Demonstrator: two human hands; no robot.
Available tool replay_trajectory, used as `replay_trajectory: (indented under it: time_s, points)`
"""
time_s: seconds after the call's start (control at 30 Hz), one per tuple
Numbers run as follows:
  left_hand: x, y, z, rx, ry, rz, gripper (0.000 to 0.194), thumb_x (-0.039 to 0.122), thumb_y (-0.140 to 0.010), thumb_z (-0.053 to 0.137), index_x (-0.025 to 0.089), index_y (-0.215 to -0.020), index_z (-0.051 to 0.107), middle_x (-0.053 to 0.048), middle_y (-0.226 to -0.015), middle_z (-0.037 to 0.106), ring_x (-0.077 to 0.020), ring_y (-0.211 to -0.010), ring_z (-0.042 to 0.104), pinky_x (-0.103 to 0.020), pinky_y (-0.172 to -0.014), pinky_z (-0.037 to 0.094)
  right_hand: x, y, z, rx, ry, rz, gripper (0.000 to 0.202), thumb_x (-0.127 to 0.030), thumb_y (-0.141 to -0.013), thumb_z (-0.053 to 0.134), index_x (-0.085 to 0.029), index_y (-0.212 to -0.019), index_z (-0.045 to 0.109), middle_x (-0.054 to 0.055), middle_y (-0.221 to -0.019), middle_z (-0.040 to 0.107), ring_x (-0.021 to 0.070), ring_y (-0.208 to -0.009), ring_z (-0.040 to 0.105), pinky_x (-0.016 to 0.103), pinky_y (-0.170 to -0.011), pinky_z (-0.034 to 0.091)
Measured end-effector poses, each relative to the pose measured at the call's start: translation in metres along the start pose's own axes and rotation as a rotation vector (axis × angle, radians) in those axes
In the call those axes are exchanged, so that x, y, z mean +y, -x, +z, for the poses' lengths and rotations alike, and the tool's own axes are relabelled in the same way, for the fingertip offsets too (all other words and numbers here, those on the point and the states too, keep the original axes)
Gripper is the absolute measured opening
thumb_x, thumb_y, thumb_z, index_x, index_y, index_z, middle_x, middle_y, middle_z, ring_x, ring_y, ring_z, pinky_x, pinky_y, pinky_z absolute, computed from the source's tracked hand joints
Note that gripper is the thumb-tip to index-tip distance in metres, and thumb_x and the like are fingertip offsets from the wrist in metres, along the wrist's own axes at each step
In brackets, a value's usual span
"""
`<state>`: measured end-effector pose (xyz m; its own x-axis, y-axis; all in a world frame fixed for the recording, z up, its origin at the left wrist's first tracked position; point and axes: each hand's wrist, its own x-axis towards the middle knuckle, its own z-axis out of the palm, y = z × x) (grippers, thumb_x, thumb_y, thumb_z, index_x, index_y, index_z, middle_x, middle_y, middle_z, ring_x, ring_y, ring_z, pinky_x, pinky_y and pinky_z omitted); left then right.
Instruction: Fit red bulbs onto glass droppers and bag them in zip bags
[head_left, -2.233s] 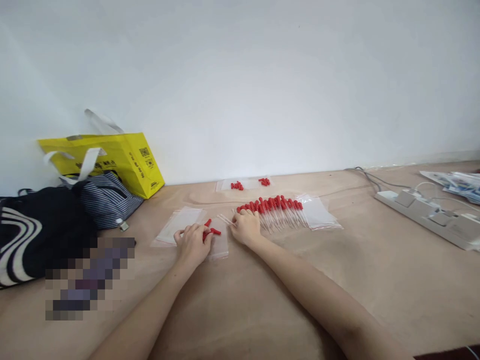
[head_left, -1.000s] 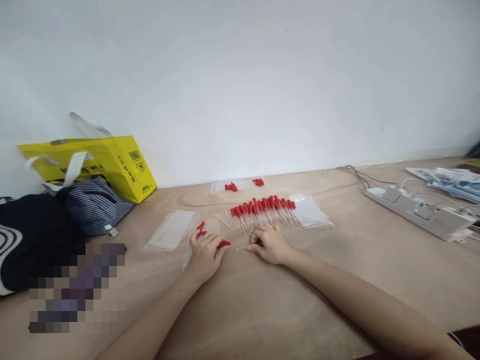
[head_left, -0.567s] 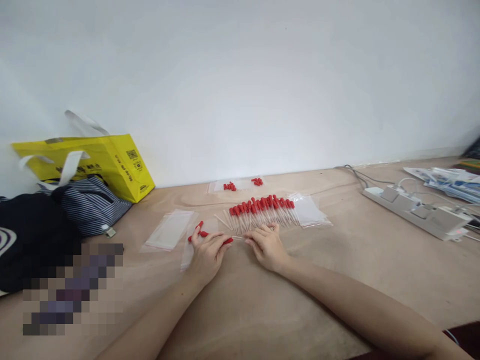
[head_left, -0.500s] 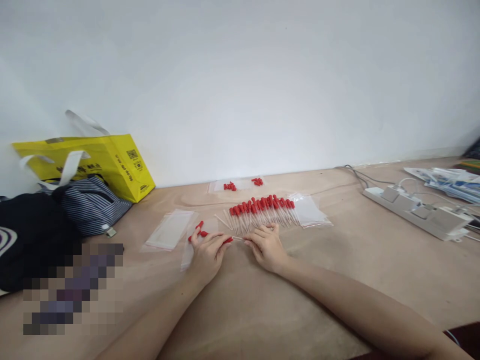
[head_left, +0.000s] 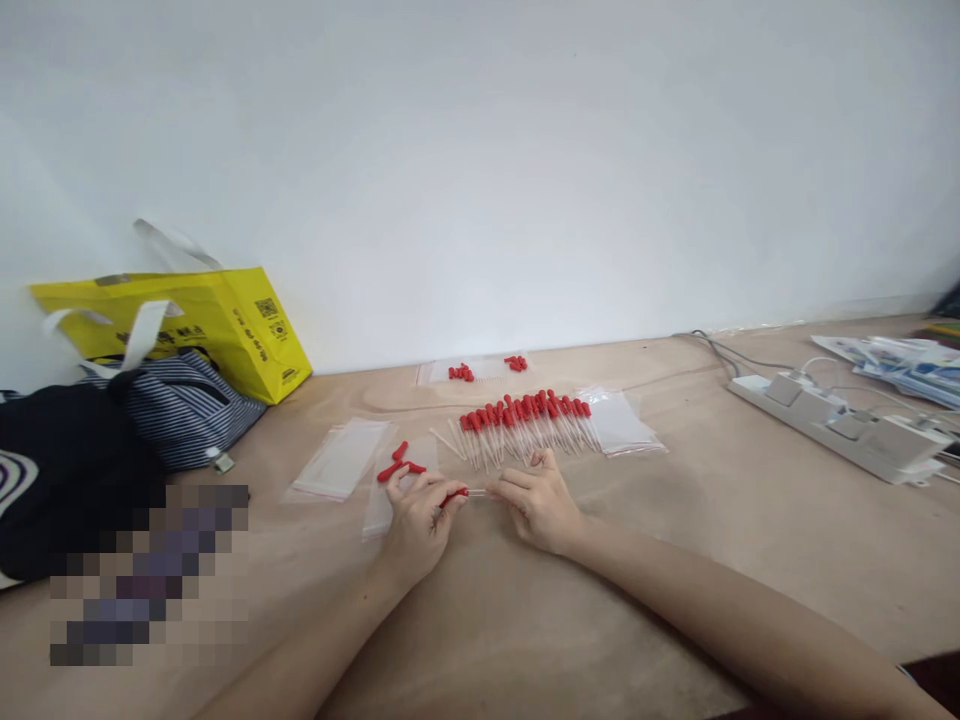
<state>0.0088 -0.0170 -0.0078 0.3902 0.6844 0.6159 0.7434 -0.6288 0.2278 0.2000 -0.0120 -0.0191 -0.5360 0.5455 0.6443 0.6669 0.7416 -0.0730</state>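
My left hand is closed on a red rubber bulb between thumb and fingers. From the bulb's open end a thin clear dropper tube runs into the pinch of my right hand, whose fingers hide the far part of it. How deep the tube sits in the bulb I cannot tell. Behind my hands lies a row of droppers with red bulbs and clear stems. Several loose red bulbs rest just beyond my left fingers, by a clear plastic bag.
Flat clear bags lie left and right of the droppers. Small red bulbs rest on another bag by the wall. A yellow bag and striped pouch stand left; a power strip lies right.
Both hands have shifted slightly nearer to me with the bulb and tube. My left fingers have tilted up, showing more of the loose bulbs behind them.
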Motion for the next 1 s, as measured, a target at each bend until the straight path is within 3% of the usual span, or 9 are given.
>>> replay_trajectory:
  time_s: [0.57, 0.8, 1.0]
  points:
    - [0.015, -0.001, -0.004, -0.070, 0.032, 0.100, 0.018, 0.021, -0.082, 0.041, 0.021, -0.073, 0.057, 0.004, -0.064, 0.065, -0.0153, -0.072, 0.058, -0.045, -0.098, 0.008, -0.007, -0.001, 0.001, -0.043, -0.041, -0.019, 0.022, -0.012, -0.077, 0.039, -0.018, -0.078, 0.060, 0.000, -0.065, 0.058, 0.0108, -0.060, 0.044, 0.030, -0.062, 0.017]
    - [0.004, -0.009, -0.009, -0.067, 0.004, 0.019, 0.014, 0.030, -0.081, 0.047, 0.023, -0.079, 0.059, 0.002, -0.074, 0.067, -0.0170, -0.076, 0.058, -0.044, -0.093, 0.014, -0.004, -0.008, -0.004, -0.037, -0.096, 0.073, 0.023, -0.023, -0.087, 0.037, -0.020, -0.091, 0.059, 0.001, -0.075, 0.061, 0.0108, -0.064, 0.047, 0.029, -0.066, 0.019]
    - [-0.003, -0.008, -0.014, -0.059, 0.003, 0.019, 0.017, 0.034, -0.078, 0.052, 0.023, -0.070, 0.061, 0.002, -0.068, 0.067, -0.0162, -0.071, 0.057, -0.045, -0.093, 0.014, 0.006, -0.005, -0.005, -0.065, -0.079, 0.047, 0.022, -0.022, -0.086, 0.039, -0.020, -0.085, 0.061, 0.000, -0.072, 0.061, 0.0103, -0.064, 0.048, 0.030, -0.069, 0.019]
